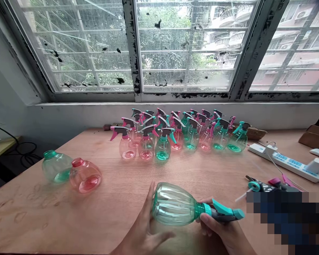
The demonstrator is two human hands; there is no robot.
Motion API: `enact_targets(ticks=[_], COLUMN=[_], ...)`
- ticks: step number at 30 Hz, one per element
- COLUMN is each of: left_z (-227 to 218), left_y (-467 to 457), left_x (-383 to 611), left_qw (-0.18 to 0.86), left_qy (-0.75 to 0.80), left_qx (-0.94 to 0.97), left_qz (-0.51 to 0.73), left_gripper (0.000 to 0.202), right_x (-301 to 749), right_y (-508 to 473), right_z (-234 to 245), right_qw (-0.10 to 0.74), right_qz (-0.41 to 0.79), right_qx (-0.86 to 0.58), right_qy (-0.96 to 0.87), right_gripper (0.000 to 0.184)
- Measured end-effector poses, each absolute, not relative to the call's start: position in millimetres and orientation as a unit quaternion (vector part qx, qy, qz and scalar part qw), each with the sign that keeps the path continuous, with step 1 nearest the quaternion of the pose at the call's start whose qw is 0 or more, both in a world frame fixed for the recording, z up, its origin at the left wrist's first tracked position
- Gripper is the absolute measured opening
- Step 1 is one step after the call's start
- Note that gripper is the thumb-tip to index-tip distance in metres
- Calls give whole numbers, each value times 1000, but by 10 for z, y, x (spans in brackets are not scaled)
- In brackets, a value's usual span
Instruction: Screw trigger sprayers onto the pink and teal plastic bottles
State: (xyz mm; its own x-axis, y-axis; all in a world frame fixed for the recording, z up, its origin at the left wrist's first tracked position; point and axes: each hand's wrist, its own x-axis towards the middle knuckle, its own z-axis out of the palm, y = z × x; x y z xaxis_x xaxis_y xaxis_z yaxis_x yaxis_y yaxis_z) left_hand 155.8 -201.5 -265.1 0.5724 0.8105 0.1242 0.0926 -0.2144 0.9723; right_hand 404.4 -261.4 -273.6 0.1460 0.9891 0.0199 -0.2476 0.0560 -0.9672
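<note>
Clear green plastic spray bottle (175, 205) on its side over light wooden table (117, 166), crowd of pink and green plastic spray bottles (175, 138) at twelve o'clock, two capless round plastic bottles (83, 177) at ten o'clock, white power strip (284, 161) at two o'clock.

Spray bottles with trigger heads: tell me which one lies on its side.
The green bottle nearest the camera, held between the left hand and right hand. It lies horizontally, trigger pointing right; the other headed bottles stand upright by the window.
</note>
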Motion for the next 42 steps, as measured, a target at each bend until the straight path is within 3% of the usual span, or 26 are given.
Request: enact_targets(ticks=[2, 6, 12, 17, 25, 30, 40, 42], left_z=[-2658, -2590, -2578, -2580, -2593, -2607, -2596, -2647], left_y=[-2017, -2017, -2046, -2056, -2039, -2032, -2038, -2034], left_x=[1541, 1530, 1583, 1578, 1587, 1556, 1577, 1574], left_qw=[563, 566, 528, 566, 488, 524, 479, 494], left_qy=[309, 308, 331, 327, 351, 336, 341, 340], left_qx=[686, 691, 706, 676, 723, 704, 731, 720], left_qz=[341, 327, 338, 340, 342, 342, 347, 349], left_gripper=[120, 99, 85, 111, 82, 110, 81, 91], right_x=[4047, 4050, 4051, 4045, 4030, 4029, 4022, 4020], right_y=[-2615, -2620, -2626, -2628, -2633, -2632, -2623, -2622], right_z=[-2766, -2789, -2747, -2772, -2711, -2740, -2725, -2736], right_qw=[594, 583, 582, 577, 599, 589, 592, 590], right_qz=[513, 503, 508, 511, 502, 504, 513, 515], right_qx=[-465, -478, -464, -479, -470, -485, -461, -464], right_qy=[-410, -423, -433, -421, -411, -405, -417, -414], right_gripper=[35, 35, 32, 36, 35, 37, 35, 35])
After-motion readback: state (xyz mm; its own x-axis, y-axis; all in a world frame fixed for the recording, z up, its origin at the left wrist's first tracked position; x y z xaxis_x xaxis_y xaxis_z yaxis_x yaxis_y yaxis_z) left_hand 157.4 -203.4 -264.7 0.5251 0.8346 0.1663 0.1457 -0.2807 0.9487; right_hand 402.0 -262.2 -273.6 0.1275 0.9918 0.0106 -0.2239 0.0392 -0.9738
